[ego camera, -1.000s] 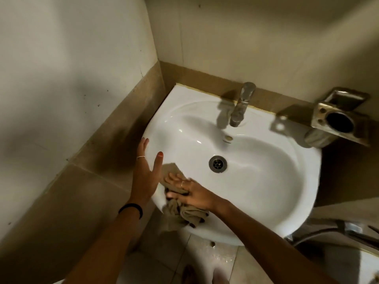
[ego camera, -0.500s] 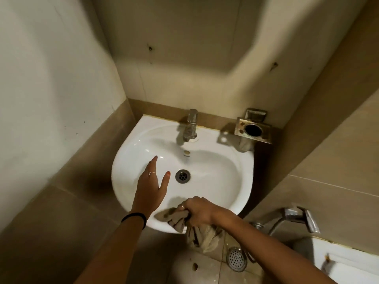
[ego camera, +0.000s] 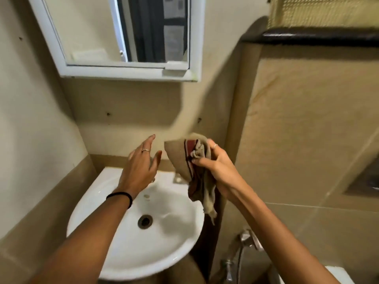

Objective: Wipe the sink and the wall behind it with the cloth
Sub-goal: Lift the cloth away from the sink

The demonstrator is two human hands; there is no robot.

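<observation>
A white sink (ego camera: 123, 249) with a dark drain (ego camera: 145, 221) sits in the corner, low in the view. My right hand (ego camera: 217, 167) grips a beige cloth (ego camera: 180, 158) with a red stripe, lifted above the sink's back right rim, its tail hanging down. My left hand (ego camera: 141, 167) hovers over the back of the basin with fingers spread, empty, hiding the tap. The cream wall behind the sink (ego camera: 127, 119) rises beyond both hands; neither hand nor cloth touches it as far as I can see.
A white-framed mirror cabinet (ego camera: 127, 72) hangs on the wall above the sink. A tiled side wall (ego camera: 307, 130) stands close on the right, with a dark ledge (ego camera: 320, 36) on top. A metal tap (ego camera: 246, 240) sits low right, a white fixture (ego camera: 336, 275) beneath it.
My right hand has lifted the cloth off the sink's front rim up to wall height. My left hand rose with it. The view tilted up and now shows the mirror.
</observation>
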